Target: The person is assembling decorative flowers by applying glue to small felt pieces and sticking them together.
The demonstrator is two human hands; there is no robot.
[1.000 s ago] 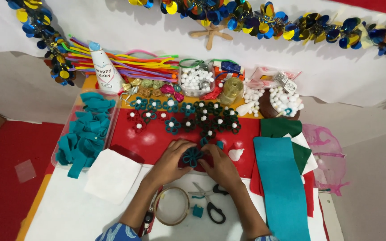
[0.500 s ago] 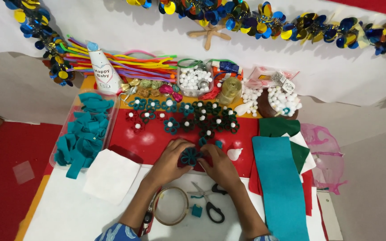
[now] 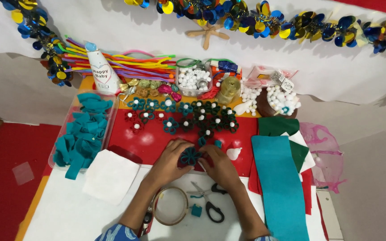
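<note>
My left hand (image 3: 169,161) and my right hand (image 3: 220,164) meet over the red felt in the middle of the table. Together they pinch a small teal felt flower (image 3: 190,155) between their fingertips. Just beyond the flower lie rows of finished felt flowers (image 3: 188,117) in teal, dark green and red, most with a white bead in the centre. Black-handled scissors (image 3: 207,202) and a round wooden hoop (image 3: 170,211) lie on the white sheet between my forearms.
A clear tray of teal felt strips (image 3: 82,132) stands at the left beside a white square of fabric (image 3: 111,176). Teal and green felt sheets (image 3: 279,178) lie at the right. At the back are coloured pipe cleaners (image 3: 126,64), tubs of white beads (image 3: 194,79), a cone hat (image 3: 101,73) and a sequin garland (image 3: 264,18).
</note>
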